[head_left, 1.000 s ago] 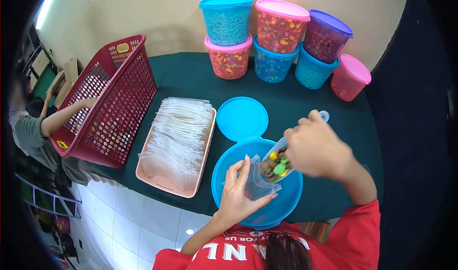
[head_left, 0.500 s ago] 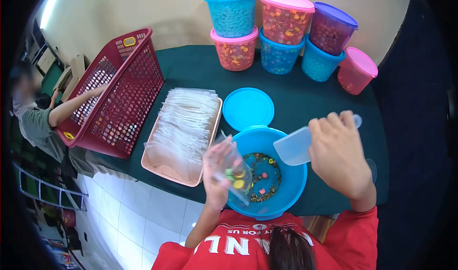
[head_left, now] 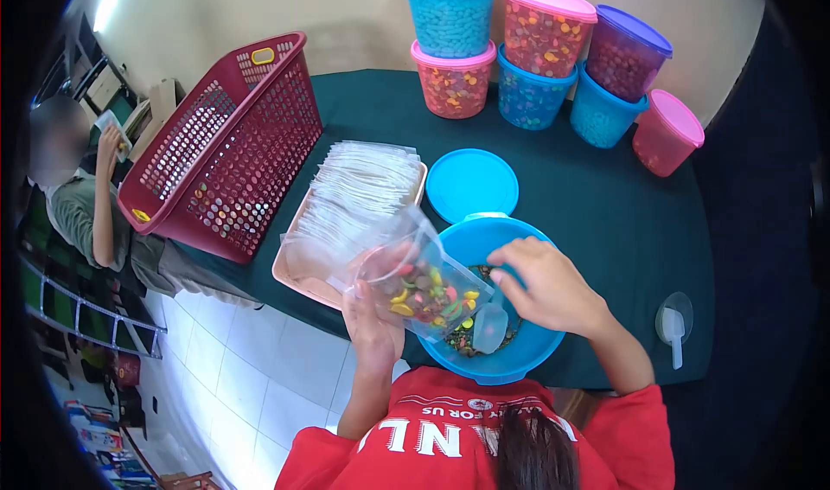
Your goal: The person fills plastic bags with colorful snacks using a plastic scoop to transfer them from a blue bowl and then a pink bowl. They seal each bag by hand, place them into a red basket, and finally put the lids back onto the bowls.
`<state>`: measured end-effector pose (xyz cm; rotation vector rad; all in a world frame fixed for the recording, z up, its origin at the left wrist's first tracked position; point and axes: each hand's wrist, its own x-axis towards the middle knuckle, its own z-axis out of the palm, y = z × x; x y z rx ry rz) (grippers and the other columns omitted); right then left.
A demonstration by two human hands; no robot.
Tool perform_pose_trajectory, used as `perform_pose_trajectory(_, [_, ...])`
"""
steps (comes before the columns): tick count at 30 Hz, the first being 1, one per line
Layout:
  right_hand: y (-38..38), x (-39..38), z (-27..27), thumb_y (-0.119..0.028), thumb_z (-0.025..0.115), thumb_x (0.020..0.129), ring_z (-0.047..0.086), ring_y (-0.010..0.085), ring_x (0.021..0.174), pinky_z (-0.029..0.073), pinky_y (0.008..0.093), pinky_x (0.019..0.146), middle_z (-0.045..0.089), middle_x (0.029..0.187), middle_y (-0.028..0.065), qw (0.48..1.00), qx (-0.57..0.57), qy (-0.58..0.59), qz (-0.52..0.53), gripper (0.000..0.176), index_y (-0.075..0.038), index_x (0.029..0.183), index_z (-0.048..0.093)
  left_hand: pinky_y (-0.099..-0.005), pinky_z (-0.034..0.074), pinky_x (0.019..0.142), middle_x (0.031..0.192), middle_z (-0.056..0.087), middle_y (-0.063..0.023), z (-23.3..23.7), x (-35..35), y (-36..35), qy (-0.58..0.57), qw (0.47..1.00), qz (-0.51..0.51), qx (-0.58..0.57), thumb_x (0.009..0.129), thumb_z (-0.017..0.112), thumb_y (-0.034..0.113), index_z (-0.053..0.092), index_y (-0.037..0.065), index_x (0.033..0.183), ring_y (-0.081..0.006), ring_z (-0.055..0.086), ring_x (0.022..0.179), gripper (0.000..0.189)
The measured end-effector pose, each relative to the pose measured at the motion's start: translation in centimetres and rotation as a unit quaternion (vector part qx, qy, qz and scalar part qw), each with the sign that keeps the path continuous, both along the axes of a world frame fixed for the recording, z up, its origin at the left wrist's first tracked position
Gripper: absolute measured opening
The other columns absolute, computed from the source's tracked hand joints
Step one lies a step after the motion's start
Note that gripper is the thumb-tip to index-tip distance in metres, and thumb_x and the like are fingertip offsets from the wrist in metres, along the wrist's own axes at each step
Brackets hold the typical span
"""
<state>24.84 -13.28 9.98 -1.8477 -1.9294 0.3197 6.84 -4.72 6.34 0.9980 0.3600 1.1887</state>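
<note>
In my left hand [head_left: 376, 326] is a clear plastic bag [head_left: 419, 291] with yellow, green, red and brown pieces in it, tilted over the left side of a blue bowl [head_left: 540, 343]. Over the bowl's right side, my right hand [head_left: 543, 282] has its fingers curled downward. A translucent scoop [head_left: 490, 327] is low in the bowl below these fingers, touching small mixed pieces; my fingertips seem to be on its handle, though the grip is partly hidden. Left of the bowl, a pink tray [head_left: 290, 275] holds a stack of clear bags [head_left: 363, 179].
A blue lid [head_left: 472, 186] lies behind the bowl. Lidded tubs, two of them a blue one [head_left: 450, 19] and a pink one [head_left: 668, 134], stand at the back. A red basket [head_left: 251, 153] is left, beside a person [head_left: 78, 213]. A small scoop in a round dish [head_left: 673, 326] is right.
My right hand has moved left and down, bringing the scoop into the bowl. The bag is turned more flat and shows more pieces. The other person's hand has left the basket and holds up a packet.
</note>
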Motion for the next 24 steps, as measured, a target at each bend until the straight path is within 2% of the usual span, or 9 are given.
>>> perform_pose_trajectory(1, [0.0,-0.3,1.2,-0.015,0.055,0.076,0.054,0.0242,0.09,0.041,0.0343,0.076,0.058,0.087,0.0125,0.969,0.043,0.238,-0.044,0.026,0.003,0.095,0.055,-0.0361,0.041,0.086,0.109,0.049,-0.0207,0.4,0.0,-0.3,-0.008,0.999,0.011,0.045,0.09,0.036,0.031,0.042,-0.002,0.116,-0.026,0.052,0.098,0.042])
perform_pose_trajectory(2, [-0.1,-0.8,1.8,-0.015,0.055,0.076,0.054,0.0242,0.09,0.041,0.0343,0.076,0.058,0.087,0.0125,0.97,0.043,0.234,-0.039,0.026,0.003,0.095,0.055,-0.0361,0.041,0.086,0.109,0.049,-0.0207,0.7,0.0,-0.6,-0.012,0.999,0.015,0.046,0.09,0.036,0.031,0.042,-0.002,0.116,-0.026,0.052,0.098,0.042])
perform_pose_trajectory(5, [-0.8,-2.6,2.7,-0.013,0.055,0.08,0.055,0.022,0.091,0.043,0.0309,0.079,0.058,0.095,0.0133,0.865,0.176,0.466,0.061,0.03,0.002,0.105,0.053,-0.0315,0.047,0.076,0.105,0.053,-0.0186,1.5,0.5,-1.5,0.052,0.979,0.055,0.189,0.087,0.046,0.025,0.057,-0.006,0.098,-0.0218,0.056,0.09,0.035])
perform_pose_trajectory(9, [-2.6,-2.7,3.7,-0.005,0.06,0.075,0.059,0.02,0.082,0.046,0.0291,0.072,0.06,0.088,0.0137,0.88,0.23,0.396,0.129,0.023,0.003,0.096,0.057,-0.0282,0.05,0.065,0.086,0.061,-0.0162,3.0,-0.2,-3.2,0.075,0.964,0.039,0.252,0.077,0.06,0.013,0.061,-0.005,0.092,-0.0212,0.061,0.075,0.023])
perform_pose_trajectory(13, [-5.0,-3.3,3.9,-0.004,0.06,0.073,0.06,0.0209,0.078,0.047,0.0289,0.07,0.062,0.084,0.0145,0.853,0.245,0.439,0.137,0.017,0.002,0.088,0.06,-0.0302,0.05,0.071,0.088,0.061,-0.0196,5.1,-0.7,-5.0,0.042,0.944,0.017,0.327,0.072,0.06,-0.004,0.061,-0.004,0.088,-0.0242,0.062,0.08,0.016])
perform_pose_trajectory(20, [-7.5,-3.5,3.6,0.001,0.061,0.065,0.061,0.0212,0.068,0.049,0.0265,0.06,0.063,0.072,0.0104,0.878,0.344,0.314,0.112,0.011,-0.002,0.076,0.06,-0.0338,0.048,0.075,0.091,0.061,-0.019,5.6,-1.2,-8.7,0.013,0.949,-0.024,0.314,0.072,0.058,-0.005,0.061,-0.004,0.089,-0.0249,0.061,0.083,0.017])
perform_pose_trajectory(22, [-7.8,-4.2,3.6,-0.026,0.058,0.079,0.056,0.0182,0.058,0.046,0.0263,0.054,0.058,0.064,0.0088,0.869,0.388,0.303,0.053,0.026,-0.004,0.068,0.053,-0.0334,0.048,0.075,0.09,0.061,-0.0183,5.5,-1.2,-9.6,0.005,0.95,-0.02,0.311,0.072,0.059,-0.004,0.06,-0.004,0.09,-0.025,0.061,0.082,0.018])
perform_pose_trajectory(23, [-8.2,-3.7,3.3,0.003,0.061,0.062,0.06,0.0202,0.064,0.049,0.0268,0.059,0.061,0.069,0.0078,0.868,0.373,0.316,0.088,0.014,-0.004,0.074,0.057,-0.033,0.048,0.075,0.089,0.061,-0.0176,5.5,-1.2,-10.0,-0.003,0.95,-0.022,0.311,0.072,0.059,-0.003,0.06,-0.003,0.091,-0.025,0.061,0.082,0.019])
perform_pose_trajectory(24, [-8.4,-3.6,2.9,0.003,0.061,0.062,0.06,0.0202,0.064,0.049,0.0268,0.059,0.061,0.069,0.0078,0.869,0.371,0.314,0.095,0.014,-0.004,0.074,0.057,-0.0326,0.048,0.075,0.088,0.061,-0.0169,5.5,-1.2,-10.3,-0.011,0.95,-0.023,0.312,0.072,0.06,-0.001,0.059,-0.003,0.092,-0.0251,0.06,0.082,0.02])
